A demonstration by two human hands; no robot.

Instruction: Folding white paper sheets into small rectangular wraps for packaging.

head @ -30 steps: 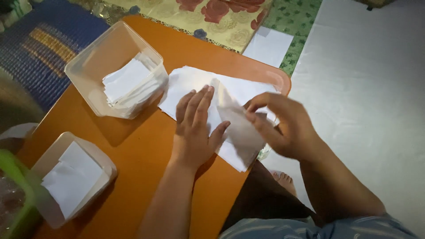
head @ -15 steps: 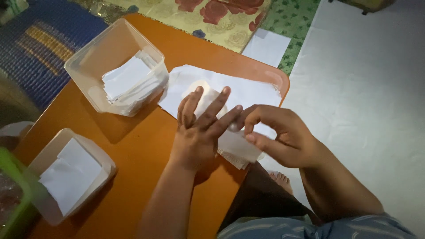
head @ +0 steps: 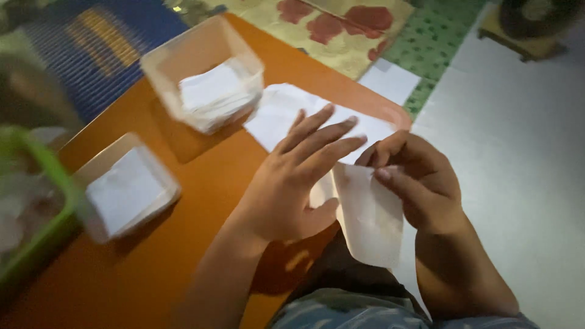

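Observation:
A white sheet of paper (head: 365,213) lies folded over the near right edge of the orange table (head: 183,268), on top of a stack of white sheets (head: 277,113). My left hand (head: 292,183) presses flat on the sheet with fingers spread. My right hand (head: 414,176) pinches the sheet's folded edge between thumb and fingers, right beside the left hand. The sheet's lower part hangs past the table edge over my lap.
A clear plastic box (head: 204,76) with folded white papers stands at the table's far side. A second clear box (head: 125,189) with white paper sits at the left, beside a green container (head: 36,207). Patterned mats (head: 341,27) and a white floor (head: 524,152) surround the table.
My left hand has spread its fingers and slid toward the right over the sheet. My right hand has drawn the folded paper nearer to me, and the view has shifted closer.

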